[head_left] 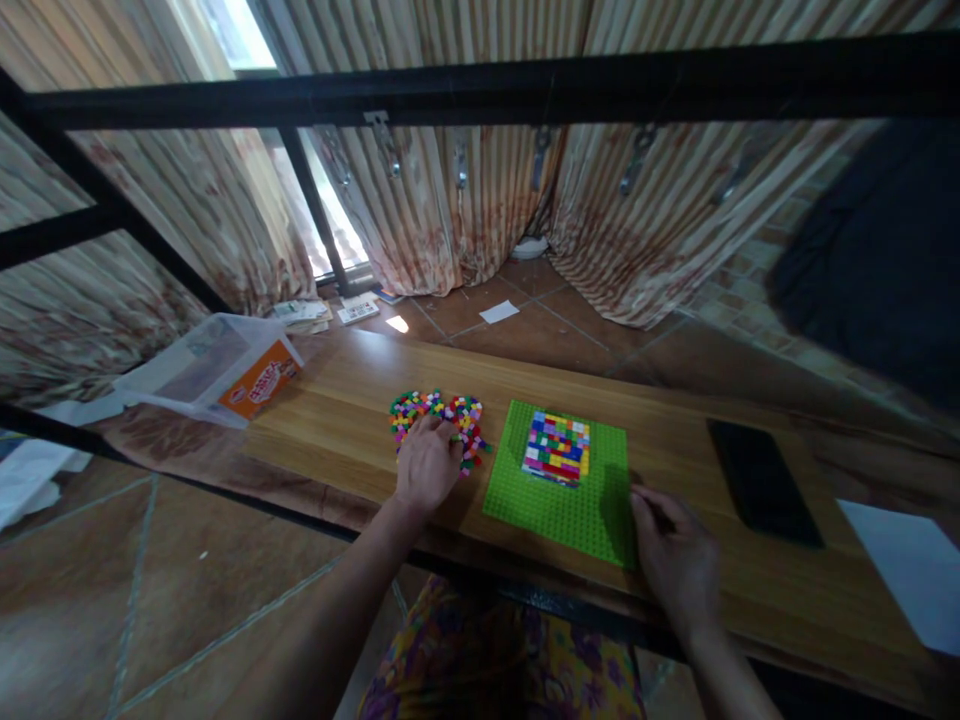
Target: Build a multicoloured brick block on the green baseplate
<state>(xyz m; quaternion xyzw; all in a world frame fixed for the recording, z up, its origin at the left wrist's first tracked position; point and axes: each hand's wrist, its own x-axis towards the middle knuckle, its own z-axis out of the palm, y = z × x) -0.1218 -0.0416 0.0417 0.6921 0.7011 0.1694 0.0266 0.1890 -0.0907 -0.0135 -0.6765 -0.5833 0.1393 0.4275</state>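
A green baseplate (570, 505) lies on the wooden board, carrying a square block of many-coloured small bricks (556, 448) near its far side. To its left spreads a loose pile of small coloured bricks (439, 412). My left hand (427, 465) rests on the near edge of that pile, fingers curled down into the bricks; what they pinch is hidden. My right hand (671, 555) lies at the baseplate's near right corner, fingers bent and touching its edge.
A clear plastic box with an orange label (217, 372) lies on its side at the board's left end. A black phone (761, 482) and a white sheet (911, 570) lie to the right. Black metal bars (480, 90) cross overhead. Curtains hang behind.
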